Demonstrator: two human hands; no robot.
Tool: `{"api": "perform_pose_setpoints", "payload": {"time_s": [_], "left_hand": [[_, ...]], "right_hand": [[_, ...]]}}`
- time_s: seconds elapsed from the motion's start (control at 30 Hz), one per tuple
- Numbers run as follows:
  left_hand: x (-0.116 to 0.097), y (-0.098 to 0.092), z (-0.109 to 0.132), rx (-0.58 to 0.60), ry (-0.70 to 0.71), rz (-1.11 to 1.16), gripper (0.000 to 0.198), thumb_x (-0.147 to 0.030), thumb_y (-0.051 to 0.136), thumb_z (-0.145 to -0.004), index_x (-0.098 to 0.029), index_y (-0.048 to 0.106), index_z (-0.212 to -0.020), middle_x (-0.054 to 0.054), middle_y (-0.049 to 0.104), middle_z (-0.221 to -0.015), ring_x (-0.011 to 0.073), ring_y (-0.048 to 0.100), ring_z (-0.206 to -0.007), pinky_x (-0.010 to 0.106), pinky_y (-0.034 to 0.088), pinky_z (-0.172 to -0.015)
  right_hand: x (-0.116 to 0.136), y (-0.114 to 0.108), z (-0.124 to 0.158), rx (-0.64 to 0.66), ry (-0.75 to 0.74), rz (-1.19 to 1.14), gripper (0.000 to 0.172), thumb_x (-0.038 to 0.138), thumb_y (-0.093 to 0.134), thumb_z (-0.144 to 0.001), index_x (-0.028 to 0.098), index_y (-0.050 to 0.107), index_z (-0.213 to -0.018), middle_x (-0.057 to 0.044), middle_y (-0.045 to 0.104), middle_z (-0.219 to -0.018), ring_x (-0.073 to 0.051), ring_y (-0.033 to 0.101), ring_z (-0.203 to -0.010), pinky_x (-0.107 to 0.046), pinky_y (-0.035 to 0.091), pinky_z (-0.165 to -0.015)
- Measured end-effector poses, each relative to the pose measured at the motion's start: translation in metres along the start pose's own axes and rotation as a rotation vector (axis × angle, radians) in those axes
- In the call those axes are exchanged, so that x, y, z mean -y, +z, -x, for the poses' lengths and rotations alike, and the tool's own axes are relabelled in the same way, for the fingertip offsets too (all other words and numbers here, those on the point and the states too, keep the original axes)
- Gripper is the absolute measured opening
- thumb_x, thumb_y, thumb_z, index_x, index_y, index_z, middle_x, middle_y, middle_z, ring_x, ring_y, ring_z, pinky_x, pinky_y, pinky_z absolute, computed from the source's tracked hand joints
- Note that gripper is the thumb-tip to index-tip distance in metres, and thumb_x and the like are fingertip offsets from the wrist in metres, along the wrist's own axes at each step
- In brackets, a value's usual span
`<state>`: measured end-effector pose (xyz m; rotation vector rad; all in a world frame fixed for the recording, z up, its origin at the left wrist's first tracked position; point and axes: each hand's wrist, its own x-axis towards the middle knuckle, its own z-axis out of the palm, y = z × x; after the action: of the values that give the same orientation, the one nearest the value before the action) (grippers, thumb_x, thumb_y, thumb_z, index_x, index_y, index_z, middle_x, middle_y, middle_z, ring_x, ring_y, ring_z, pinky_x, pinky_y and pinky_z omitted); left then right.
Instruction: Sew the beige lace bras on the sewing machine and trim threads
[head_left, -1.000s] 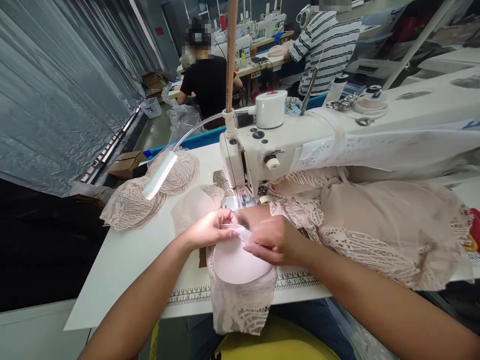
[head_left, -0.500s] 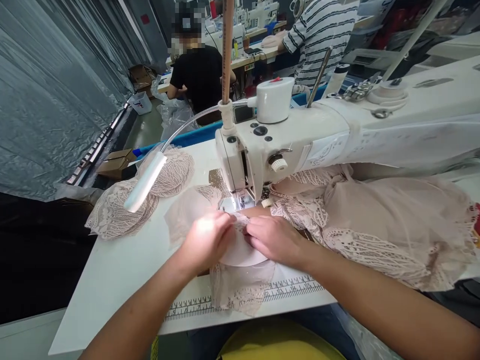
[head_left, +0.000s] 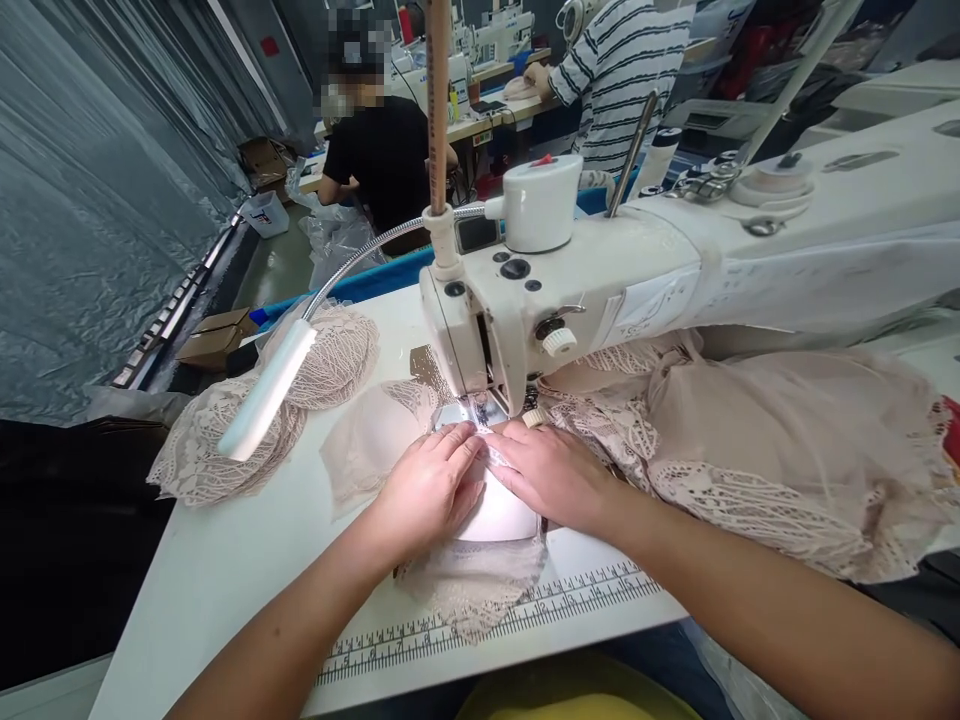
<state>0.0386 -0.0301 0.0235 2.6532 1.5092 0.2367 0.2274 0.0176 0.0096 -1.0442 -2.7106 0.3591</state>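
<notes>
My left hand (head_left: 435,485) and my right hand (head_left: 553,470) lie flat, fingers stretched toward the presser foot (head_left: 478,410) of a sewing machine (head_left: 622,245). Under them is a smooth pale pink bra cup (head_left: 491,512), partly covered by my fingers. A sheer lace-edged piece (head_left: 480,590) spreads from beneath the cup toward me, over a printed ruler (head_left: 585,592). Left of my left hand rests another sheer cup piece (head_left: 367,440) with lace. To the right of my right hand lies a heap of pink lace and mesh fabric (head_left: 750,430).
Two stacks of lace pieces, a near one (head_left: 202,445) and a far one (head_left: 337,350), sit at the table's left. A lamp (head_left: 270,390) on a bendable neck hangs above them. Behind the machine, a person in black (head_left: 382,150) and one in stripes (head_left: 630,80) sit at other tables.
My fingers, bent and pinching at the cup's upper edge before, now lie flatter on it. The lace-edged piece below has shifted slightly left and spread out. The camera view has turned a little.
</notes>
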Motion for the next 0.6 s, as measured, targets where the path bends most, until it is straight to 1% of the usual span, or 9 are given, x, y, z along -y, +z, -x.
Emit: {"api": "perform_pose_setpoints", "payload": {"time_s": [0.13, 0.3, 0.43, 0.6], "left_hand": [[0.007, 0.0, -0.003, 0.072, -0.003, 0.014, 0.053, -0.033, 0.049, -0.087, -0.005, 0.045, -0.133, 0.02, 0.048, -0.136, 0.0306, 0.047, -0.123, 0.047, 0.042, -0.103], [0.015, -0.003, -0.009, 0.13, -0.01, 0.074, 0.055, -0.034, 0.047, -0.088, -0.004, 0.044, -0.134, 0.021, 0.043, -0.141, 0.0303, 0.044, -0.127, 0.046, 0.039, -0.107], [0.018, -0.007, -0.014, 0.179, -0.002, 0.096, 0.055, -0.034, 0.046, -0.088, -0.003, 0.044, -0.134, 0.021, 0.043, -0.14, 0.0301, 0.043, -0.128, 0.044, 0.042, -0.105], [0.023, -0.007, -0.016, 0.202, 0.022, 0.095, 0.059, -0.035, 0.047, -0.088, -0.005, 0.039, -0.138, 0.021, 0.047, -0.137, 0.0304, 0.048, -0.122, 0.045, 0.045, -0.101]], "right_hand": [[0.0, 0.002, -0.001, 0.006, 0.014, 0.013, 0.024, 0.022, 0.051, -0.088, 0.016, 0.062, -0.107, -0.006, 0.065, -0.097, -0.02, 0.058, -0.084, -0.031, 0.043, -0.071], [-0.001, 0.003, -0.003, -0.013, 0.026, 0.035, 0.025, 0.023, 0.05, -0.088, 0.015, 0.062, -0.109, -0.007, 0.066, -0.095, -0.021, 0.059, -0.084, -0.032, 0.044, -0.07], [0.0, 0.004, -0.004, -0.041, 0.037, 0.049, 0.023, 0.022, 0.05, -0.088, 0.015, 0.063, -0.105, -0.008, 0.065, -0.092, -0.021, 0.059, -0.084, -0.031, 0.044, -0.07], [0.002, 0.005, -0.005, -0.051, 0.064, 0.069, 0.022, 0.024, 0.05, -0.088, 0.015, 0.065, -0.101, -0.009, 0.063, -0.082, -0.022, 0.058, -0.087, -0.031, 0.043, -0.07]]}}
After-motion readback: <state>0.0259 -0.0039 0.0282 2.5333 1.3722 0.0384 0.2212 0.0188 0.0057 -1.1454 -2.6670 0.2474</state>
